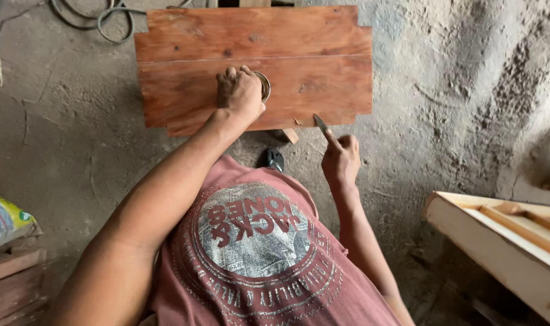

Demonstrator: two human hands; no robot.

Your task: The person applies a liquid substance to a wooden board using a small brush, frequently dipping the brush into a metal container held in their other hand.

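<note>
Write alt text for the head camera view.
Seen from above, a person's left hand grips a small round tin on a reddish wooden panel, while the right hand holds a thin blade at its near edge.

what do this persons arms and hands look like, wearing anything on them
Both arms are bare from the shoulder area down to the hands; no gloves, watch, rings or bands show on the left hand or the right hand. The only clothing in view is a faded red short-sleeved shirt with a round grey printed emblem on the chest.
</note>
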